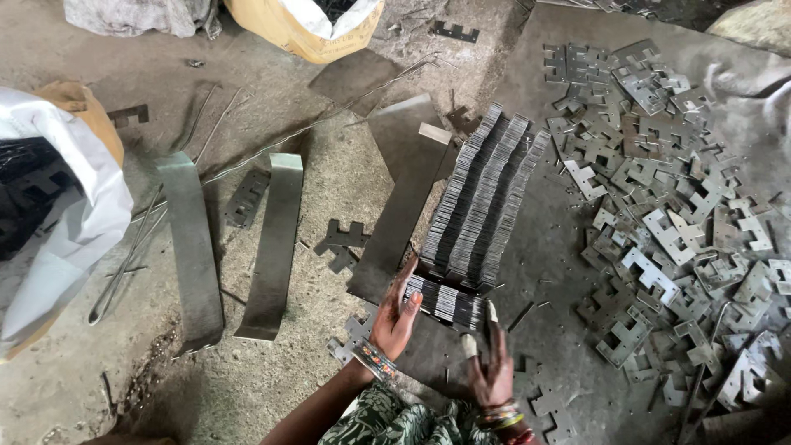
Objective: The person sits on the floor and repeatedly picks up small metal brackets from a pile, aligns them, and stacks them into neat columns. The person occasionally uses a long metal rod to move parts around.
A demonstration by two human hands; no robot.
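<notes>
— Metal everywhere on this floor, then. What lies around the hands?

— To the right, a loose heap of stamped plates (676,214), flat grey notched pieces, spread over a dark sheet (544,214) and lying every which way. To the left, two long bent metal strips (276,247) on bare concrete, thin wire rods (132,255) beside them, and a white-lined sack (66,206) at the edge. Another sack, yellow-brown (305,25), sits at the top.

— And the stack itself?

— The long stack of plates (482,198) runs away from the person in ridged rows, the plates packed on edge, thin and dull silver (the edges look like the pages of a book). A flat dark strip (404,214) lies along its left flank, touching or just beside it; I cannot tell which.

— The hands?

— The left hand (395,317) presses its open palm and fingers against the near left end of the stack, not closed around anything. The right hand (492,367) stands at the near right end, fingers mostly straight and pointing up at the plates; whether it pinches one I cannot tell. Bangles ring both wrists.

— Anything in the way?

— A few stray notched plates (342,243) lie on the concrete near the left hand.
</notes>
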